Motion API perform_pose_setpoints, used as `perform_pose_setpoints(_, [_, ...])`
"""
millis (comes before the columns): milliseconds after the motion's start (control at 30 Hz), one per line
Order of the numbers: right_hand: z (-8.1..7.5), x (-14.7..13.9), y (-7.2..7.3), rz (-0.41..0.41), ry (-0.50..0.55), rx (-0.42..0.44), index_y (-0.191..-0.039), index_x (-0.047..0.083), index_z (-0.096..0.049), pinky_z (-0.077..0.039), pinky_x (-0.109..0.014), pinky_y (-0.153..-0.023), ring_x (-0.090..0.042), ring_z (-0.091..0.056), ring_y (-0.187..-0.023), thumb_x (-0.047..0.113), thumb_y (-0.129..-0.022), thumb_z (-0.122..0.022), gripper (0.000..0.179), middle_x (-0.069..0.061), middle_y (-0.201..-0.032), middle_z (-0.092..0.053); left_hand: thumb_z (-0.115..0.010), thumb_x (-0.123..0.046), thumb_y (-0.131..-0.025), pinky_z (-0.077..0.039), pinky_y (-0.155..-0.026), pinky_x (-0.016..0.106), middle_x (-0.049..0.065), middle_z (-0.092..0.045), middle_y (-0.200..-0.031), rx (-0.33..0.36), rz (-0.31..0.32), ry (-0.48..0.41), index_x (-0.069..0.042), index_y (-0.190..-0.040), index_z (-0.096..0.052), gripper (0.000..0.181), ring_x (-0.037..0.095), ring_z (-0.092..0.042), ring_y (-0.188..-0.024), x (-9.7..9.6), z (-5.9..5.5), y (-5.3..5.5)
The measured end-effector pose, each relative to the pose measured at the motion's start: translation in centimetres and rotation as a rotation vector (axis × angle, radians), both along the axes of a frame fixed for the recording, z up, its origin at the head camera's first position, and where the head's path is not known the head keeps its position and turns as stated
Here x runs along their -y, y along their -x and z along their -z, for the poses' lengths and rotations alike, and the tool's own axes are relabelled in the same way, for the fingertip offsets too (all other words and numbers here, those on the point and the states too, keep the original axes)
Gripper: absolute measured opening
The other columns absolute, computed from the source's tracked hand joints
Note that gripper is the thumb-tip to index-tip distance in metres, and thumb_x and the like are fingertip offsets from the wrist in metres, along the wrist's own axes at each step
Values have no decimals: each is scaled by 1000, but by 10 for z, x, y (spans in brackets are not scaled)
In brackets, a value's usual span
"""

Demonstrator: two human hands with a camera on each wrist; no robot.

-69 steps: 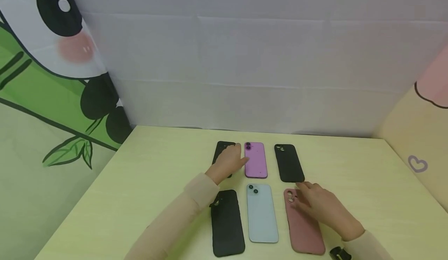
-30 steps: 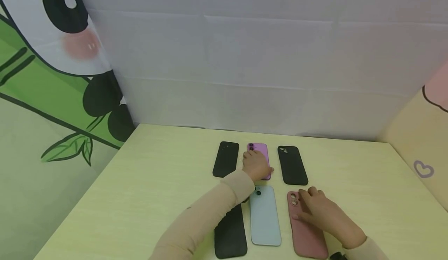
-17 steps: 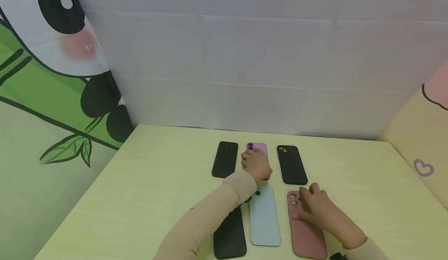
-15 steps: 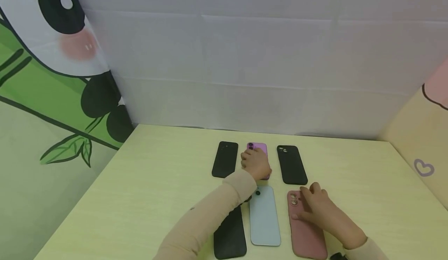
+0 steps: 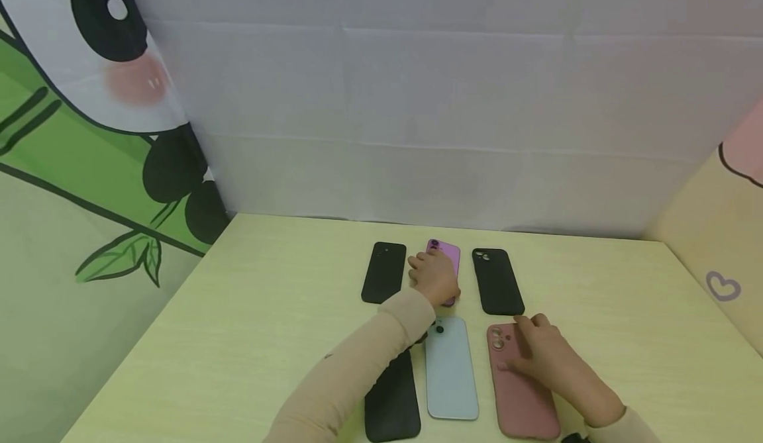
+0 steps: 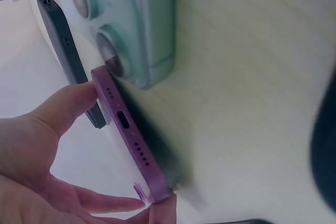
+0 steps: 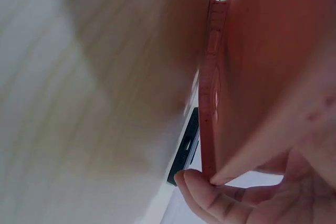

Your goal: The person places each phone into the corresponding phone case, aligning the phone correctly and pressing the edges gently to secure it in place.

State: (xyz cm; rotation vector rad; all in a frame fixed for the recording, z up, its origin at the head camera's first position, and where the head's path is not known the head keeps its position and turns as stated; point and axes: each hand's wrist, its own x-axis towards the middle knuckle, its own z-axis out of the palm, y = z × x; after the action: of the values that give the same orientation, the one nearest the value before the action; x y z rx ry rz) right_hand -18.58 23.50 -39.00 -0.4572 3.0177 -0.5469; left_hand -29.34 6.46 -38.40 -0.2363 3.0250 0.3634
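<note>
My left hand (image 5: 434,276) reaches to the back row and holds a purple phone (image 5: 451,253) by its sides. In the left wrist view, thumb and fingertips grip opposite edges of the purple phone (image 6: 128,132), its port end facing the camera and a dark shadow beneath. My right hand (image 5: 551,357) grips a pink phone case (image 5: 524,400) at the front right. The right wrist view shows the hollow inside of the pink case (image 7: 262,66), tipped up from the tabletop, with fingers (image 7: 205,195) at its corner. The left hand covers much of the purple phone.
A black phone or case (image 5: 384,271) lies left of the purple phone, and a black phone case (image 5: 498,281) lies to its right. In front are a pale blue phone (image 5: 451,370) and a black item (image 5: 393,403) partly under the left sleeve. A wall backs the yellow table (image 5: 250,310).
The left hand has moved right from the back-left black item to the purple phone and now holds it, slightly tilted. The pink case in the right hand has shifted slightly left at its top.
</note>
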Motion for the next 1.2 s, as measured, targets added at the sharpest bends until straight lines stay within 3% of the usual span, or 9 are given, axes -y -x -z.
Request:
perform_pose_setpoints(200, [-6, 2, -1, 33, 21, -12, -118, -18, -44, -50, -46, -70, -36, -58, -85, 22, -66, -79, 74, -30, -97, -58, -80, -45, -63, -48, -78, 41, 22, -45, -119, 38, -2, -49, 2, -137, -33, 100, 33, -45, -100, 7, 1, 0])
perform_pose_setpoints(433, [-14, 3, -7, 54, 74, 5, -118, -19, -43, -51, -47, -73, -38, -60, -92, 7, -71, -74, 63, -33, -102, -59, -79, -49, -64, -49, -82, 39, 21, -42, -120, 59, 40, -135, 4, -136, -31, 101, 31, -46, -103, 18, -2, -3])
perform_pose_setpoints(600, [-15, 3, -11, 59, 100, 40, -119, -18, -43, -51, -45, -73, -39, -58, -95, 4, -73, -72, 59, -34, -106, -57, -76, -45, -69, -47, -85, 41, 21, -46, -117, 61, 92, -201, 6, -128, -39, 86, 33, -49, -104, 28, -4, -1])
perform_pose_setpoints(800, [-14, 4, -15, 75, 155, 83, -119, -18, -42, -52, -35, -63, -30, -60, -85, 4, -74, -72, 58, -28, -100, -59, -69, -31, -80, -48, -83, 40, 20, -54, -107, 57, 125, -300, 8, -119, -46, 60, 30, -54, -97, 40, 2, 7])
perform_pose_setpoints(900, [-14, 2, -17, 85, 197, 117, -119, -16, -43, -52, -31, -59, -25, -62, -79, 3, -75, -71, 56, -22, -94, -62, -61, -23, -86, -50, -76, 35, 18, -57, -102, 38, 126, -330, 9, -113, -50, 44, 25, -56, -89, 43, 10, 14])
perform_pose_setpoints(967, [-15, 1, -19, 88, 225, 143, -120, -15, -44, -51, -30, -58, -23, -62, -77, 3, -76, -70, 54, -19, -91, -63, -53, -17, -87, -49, -61, 28, 15, -59, -87, -34, 153, -366, 6, -98, -55, 25, 20, -56, -73, 47, 41, 34])
perform_pose_setpoints(1033, [-16, 0, -20, 90, 248, 169, -120, -14, -44, -51, -30, -60, -24, -63, -78, 3, -77, -68, 52, -17, -90, -63, -50, -10, -85, -47, -54, 27, 13, -57, -80, -34, 157, -392, 4, -89, -56, 16, 19, -55, -65, 50, 52, 44])
perform_pose_setpoints(1133, [-17, -1, -21, 91, 260, 198, -121, -15, -44, -52, -32, -62, -24, -63, -80, 3, -78, -66, 51, -15, -91, -63, -47, -1, -80, -41, -45, 24, 11, -52, -70, -14, 137, -469, 1, -79, -54, 7, 18, -50, -56, 55, 47, 41])
perform_pose_setpoints(1200, [-17, 0, -23, 99, 271, 216, -120, -15, -45, -52, -32, -63, -24, -62, -81, 3, -79, -65, 49, -14, -91, -64, -49, 2, -81, -42, -45, 23, 10, -52, -70, 60, 84, -495, 2, -80, -53, 5, 18, -51, -57, 55, 18, 20])
